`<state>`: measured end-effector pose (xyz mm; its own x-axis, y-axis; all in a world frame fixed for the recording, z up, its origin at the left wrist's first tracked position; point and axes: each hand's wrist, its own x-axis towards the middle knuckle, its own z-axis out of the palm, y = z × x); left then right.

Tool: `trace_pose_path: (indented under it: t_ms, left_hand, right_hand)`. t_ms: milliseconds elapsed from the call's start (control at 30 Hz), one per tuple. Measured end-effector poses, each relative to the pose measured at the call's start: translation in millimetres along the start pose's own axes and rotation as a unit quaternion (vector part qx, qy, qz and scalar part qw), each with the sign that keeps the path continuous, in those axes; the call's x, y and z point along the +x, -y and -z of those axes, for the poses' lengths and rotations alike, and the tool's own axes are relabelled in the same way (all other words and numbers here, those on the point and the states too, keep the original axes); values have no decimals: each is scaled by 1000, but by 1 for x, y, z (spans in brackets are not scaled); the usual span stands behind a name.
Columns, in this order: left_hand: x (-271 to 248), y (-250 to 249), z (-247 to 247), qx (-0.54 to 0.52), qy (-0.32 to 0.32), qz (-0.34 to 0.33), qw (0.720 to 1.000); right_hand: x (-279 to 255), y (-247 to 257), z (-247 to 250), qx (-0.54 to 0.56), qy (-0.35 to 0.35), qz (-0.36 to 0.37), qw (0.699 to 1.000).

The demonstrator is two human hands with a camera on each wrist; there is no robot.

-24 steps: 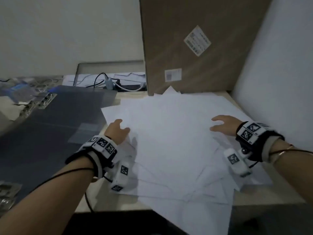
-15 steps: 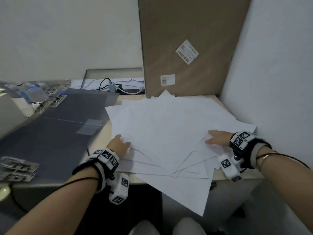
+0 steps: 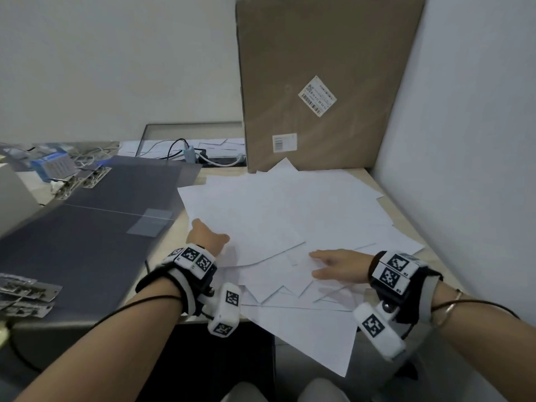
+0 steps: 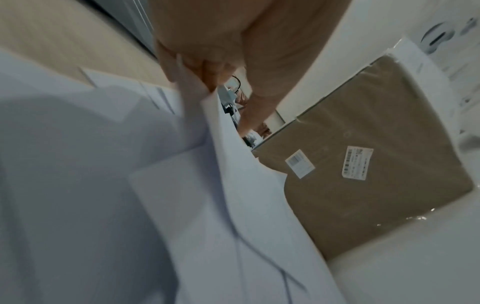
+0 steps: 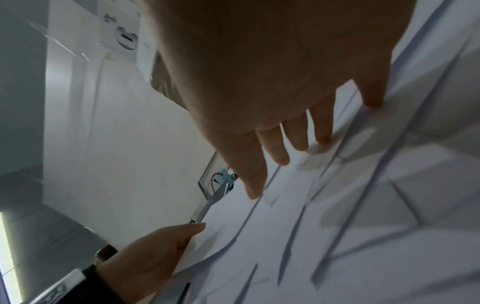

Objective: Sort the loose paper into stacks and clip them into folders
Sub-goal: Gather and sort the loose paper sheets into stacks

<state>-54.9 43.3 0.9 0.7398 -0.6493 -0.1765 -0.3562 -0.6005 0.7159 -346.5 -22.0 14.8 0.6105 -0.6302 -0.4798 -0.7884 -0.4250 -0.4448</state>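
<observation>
Several loose white sheets (image 3: pixel 290 198) lie fanned over the right half of the desk, and one (image 3: pixel 313 340) hangs over the front edge. My left hand (image 3: pixel 207 237) pinches the left edge of a top sheet (image 3: pixel 261 236), whose near edge curls up off the pile; the left wrist view shows the fingers (image 4: pixel 197 67) closed on that edge. My right hand (image 3: pixel 330 264) lies flat on the papers near the front, fingers (image 5: pixel 298 135) straight and touching the sheets. Dark grey folders (image 3: pixel 87 233) lie on the left, with metal clips (image 3: pixel 23 291) beside them.
A tall cardboard box (image 3: pixel 319 82) leans at the back, and a white wall (image 3: pixel 464 169) closes the right side. More clips (image 3: pixel 84 178), a blue box (image 3: pixel 53 163) and cables (image 3: pixel 188 152) sit at the back left.
My right hand has slid left from the pile's right edge toward its middle. My left hand has taken hold of a top sheet's edge, which now curls up. The head view has pulled back.
</observation>
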Motion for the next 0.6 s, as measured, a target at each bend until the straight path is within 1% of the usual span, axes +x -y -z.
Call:
trace_pose_path:
  t_ms: [67, 100, 200, 233, 267, 333, 400, 500, 600]
  left_hand:
    - [11, -5, 6, -24, -16, 24, 999]
    - [14, -7, 9, -30, -14, 32, 999]
    - [25, -7, 10, -1, 27, 55, 998]
    - [27, -6, 8, 7, 38, 50, 998]
    - [29, -5, 6, 22, 46, 52, 997]
    - [27, -4, 4, 52, 41, 53, 996]
    - [25, -3, -2, 34, 27, 36, 998]
    - [16, -4, -14, -22, 27, 12, 999]
    - [14, -9, -22, -77, 11, -11, 997]
  right_hand:
    - [-3, -2, 12, 21, -18, -4, 1000]
    - [-3, -5, 21, 31, -39, -8, 999]
    - [3, -21, 47, 29, -131, -45, 990]
    - [8, -27, 54, 21, -143, -70, 987]
    - [13, -32, 57, 13, -136, -100, 986]
    - [24, -39, 56, -26, -87, -147, 985]
    - [32, -38, 49, -48, -51, -160, 985]
    - [39, -25, 33, -61, -39, -148, 986]
    - [42, -6, 19, -46, -18, -95, 994]
